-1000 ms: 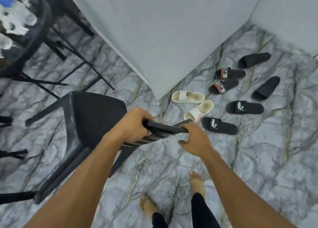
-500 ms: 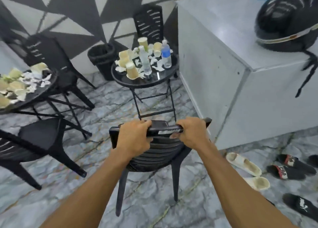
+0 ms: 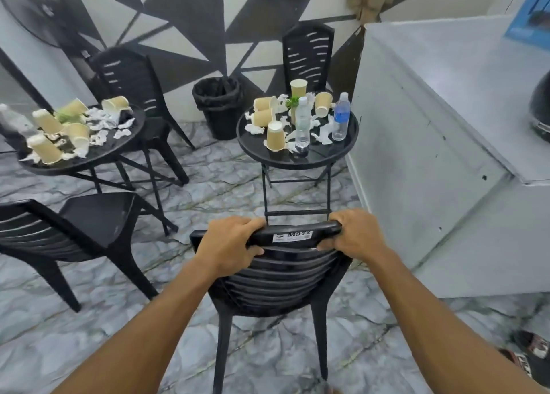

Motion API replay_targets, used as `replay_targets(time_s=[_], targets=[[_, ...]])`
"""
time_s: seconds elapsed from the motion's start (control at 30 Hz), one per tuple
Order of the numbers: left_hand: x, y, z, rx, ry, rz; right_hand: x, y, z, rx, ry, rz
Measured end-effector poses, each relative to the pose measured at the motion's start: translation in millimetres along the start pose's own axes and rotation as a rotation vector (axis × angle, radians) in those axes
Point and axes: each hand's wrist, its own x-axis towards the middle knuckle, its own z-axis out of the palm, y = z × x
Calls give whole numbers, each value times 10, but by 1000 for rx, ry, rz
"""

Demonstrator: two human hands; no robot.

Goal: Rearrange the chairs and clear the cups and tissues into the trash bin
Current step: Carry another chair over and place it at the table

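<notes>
both hands, left hand (image 3: 229, 246) and right hand (image 3: 354, 234), grip closed on top of the chair (image 3: 279, 277) back, facing the table (image 3: 324, 155).

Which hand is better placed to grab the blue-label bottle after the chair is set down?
Probably the right hand: it grips the chair on the side below the blue-label bottle, which stands at the round table's right edge.

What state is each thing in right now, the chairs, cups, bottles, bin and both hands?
Black plastic chair: upright, gripped at backrest top.
Left hand: closed on backrest.
Right hand: closed on backrest.
Tan paper cups: some tipped, some upright or upside down.
Clear plastic bottles: upright, capped.
Black trash bin: open, lined.
</notes>
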Motion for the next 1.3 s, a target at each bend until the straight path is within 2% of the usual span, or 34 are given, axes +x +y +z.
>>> replay_targets(time_s=[0.13, 0.43, 0.67, 0.77, 0.87, 0.93, 1.03, 1.13, 1.3], targets=[[424, -100, -179, 36, -168, -22, 229, 133, -65, 90, -2, 2], [1650, -9, -223, -4, -57, 55, 713, 918, -448, 65, 101, 61], [2550, 279, 186, -92, -165, 33, 933, 1491, -579, 80, 70, 153], [2759, 312, 328, -127, -128, -13, 1100, 1627, -631, 88, 79, 200], [2772, 193, 370, -248, -93, -31, 1239, 1662, -599, 4, 76, 146], [2765, 156, 398, -233, -55, 24, 1297, 1702, -630, 6, 59, 137], [2939, 141, 339, -154, -125, 35, 1416, 1770, -730, 18, -45, 137], [3163, 58, 193, -167, -170, 21, 1628, 1788, -814, 69, 8, 107], [3309, -207, 17, -168, -79, 11, 2006, 1647, -926, 88, 32, 82]])
